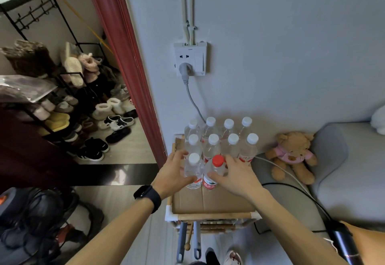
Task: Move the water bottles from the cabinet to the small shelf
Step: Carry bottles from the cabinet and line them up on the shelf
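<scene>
Small wooden-framed shelf (212,215), brown cardboard sheet (208,201) on top. Left hand (174,174) wraps a clear white-capped plastic bottle (193,167). Right hand (238,175) wraps a clear red-capped plastic bottle (215,168) just beside it. Both bottles upright, axes vertical, bases seemingly on the cardboard. 8 white-capped bottles (213,145) stand directly behind, in 2 rows.

Bottles (212,145) in rows on the small shelf (212,216) (teddy bear (293,154) to its right)
</scene>
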